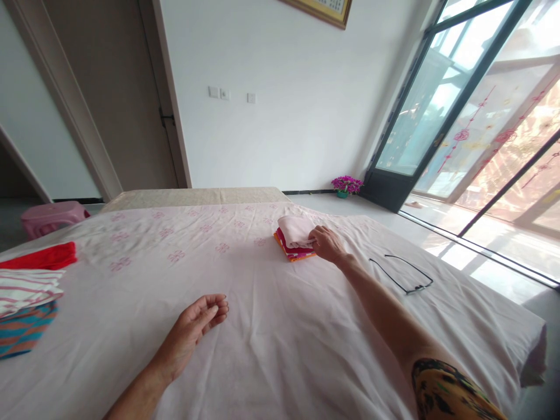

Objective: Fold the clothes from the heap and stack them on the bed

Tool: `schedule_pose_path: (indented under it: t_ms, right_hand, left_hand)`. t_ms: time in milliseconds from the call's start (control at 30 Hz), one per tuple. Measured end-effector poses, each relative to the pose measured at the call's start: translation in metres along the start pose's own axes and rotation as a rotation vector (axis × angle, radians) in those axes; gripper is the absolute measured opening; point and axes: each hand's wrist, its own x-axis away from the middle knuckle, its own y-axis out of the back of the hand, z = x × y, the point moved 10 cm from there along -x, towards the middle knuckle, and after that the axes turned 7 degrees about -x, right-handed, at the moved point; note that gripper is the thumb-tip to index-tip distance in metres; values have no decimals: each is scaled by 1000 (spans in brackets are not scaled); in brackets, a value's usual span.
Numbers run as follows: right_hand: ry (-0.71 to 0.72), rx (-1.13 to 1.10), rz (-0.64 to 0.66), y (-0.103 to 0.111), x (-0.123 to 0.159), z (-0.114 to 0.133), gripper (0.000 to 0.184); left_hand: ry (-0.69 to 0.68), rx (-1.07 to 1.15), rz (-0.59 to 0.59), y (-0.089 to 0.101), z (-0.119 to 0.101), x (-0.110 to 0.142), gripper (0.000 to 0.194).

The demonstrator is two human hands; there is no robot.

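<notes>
A small stack of folded cloths lies on the pale pink bedsheet (245,350). On top is a light pink folded cloth (295,231), above a magenta and orange folded cloth (289,254). At the stack's right side, my right hand (328,242) has its fingers closed on the edge of the light pink cloth. My left hand (199,318) hovers over the sheet, nearer to me and left of the stack. Its fingers are loosely curled with a gap to the thumb, and nothing is in them.
Black-framed glasses (413,289) lie right of my right forearm. At the left edge are a red cloth (48,256), a striped white cloth (32,289) and a blue-orange striped cloth (28,329). A pink stool (55,217) and potted purple flowers (347,185) stand beyond the sheet.
</notes>
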Motion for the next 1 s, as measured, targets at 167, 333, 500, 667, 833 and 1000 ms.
schedule_pose_path:
  t_ms: [167, 333, 500, 667, 833, 1000]
  right_hand:
    - [4, -22, 14, 3, 4, 4, 29]
    - [-27, -97, 43, 5, 3, -2, 31]
    - [-33, -130, 28, 3, 4, -6, 27]
    - [-73, -55, -45, 4, 3, -6, 22]
    - [-121, 14, -98, 1, 2, -8, 17]
    - [-107, 55, -104, -3, 7, -4, 16]
  left_hand:
    - [-3, -2, -1, 1, 1, 0, 29]
    - [-1, -2, -6, 0, -1, 0, 30]
    - [-5, -5, -7, 0, -3, 0, 30]
    - [-10, -6, -10, 1, -2, 0, 30]
    - [-11, -6, -7, 1, -1, 0, 29]
    - [-12, -9, -17, 2, -1, 0, 30]
